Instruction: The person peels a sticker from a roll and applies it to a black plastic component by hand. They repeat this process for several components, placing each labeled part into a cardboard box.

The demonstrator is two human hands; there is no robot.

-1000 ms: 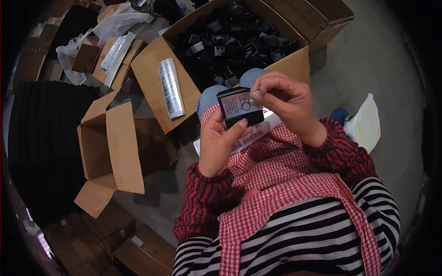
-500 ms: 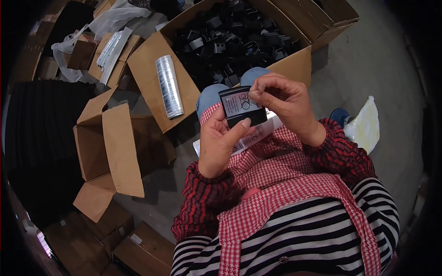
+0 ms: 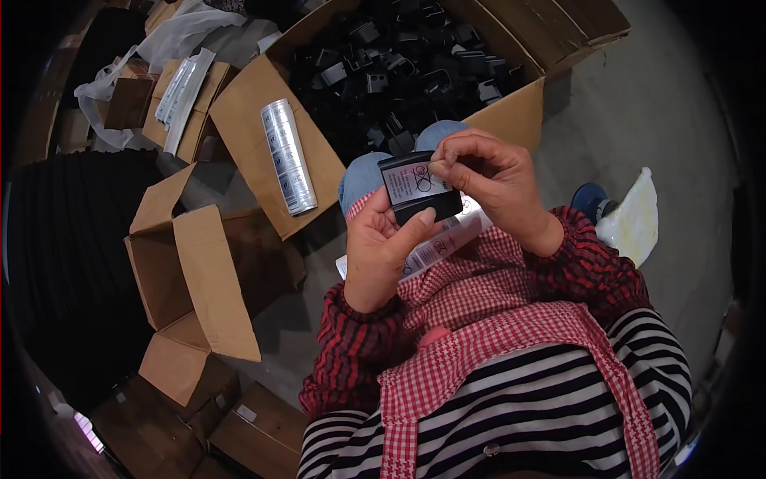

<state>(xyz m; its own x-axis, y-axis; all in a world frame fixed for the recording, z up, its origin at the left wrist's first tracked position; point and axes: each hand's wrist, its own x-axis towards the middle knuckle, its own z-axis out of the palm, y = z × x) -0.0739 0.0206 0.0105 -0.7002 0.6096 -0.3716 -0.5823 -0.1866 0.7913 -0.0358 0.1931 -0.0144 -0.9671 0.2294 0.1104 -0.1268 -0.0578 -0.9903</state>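
Observation:
My left hand (image 3: 380,251) grips a flat black plastic piece (image 3: 413,209) by its lower left side, thumb across the front. A silver label (image 3: 412,182) with dark print and a crossed-out drawing lies on that piece. My right hand (image 3: 504,185) is closed in a pinch at the label's upper right corner, with thumb and forefinger together. Beneath the hands, a sheet of silver labels (image 3: 443,246) rests across my lap on the red checked apron (image 3: 479,319). Whether the label's corner is stuck down is hidden by my right fingertips.
Ahead stands a large cardboard box (image 3: 511,112) full of black plastic parts with metal clips (image 3: 391,72). A rolled strip of silver labels (image 3: 289,164) lies on its flap. An open carton (image 3: 215,279) is at left, beside stacked black material (image 3: 72,263). White plastic (image 3: 632,219) lies at right.
My view has shifted slightly, so the boxes sit a little differently in the picture. Both hands keep nearly the same hold on the black piece and its label.

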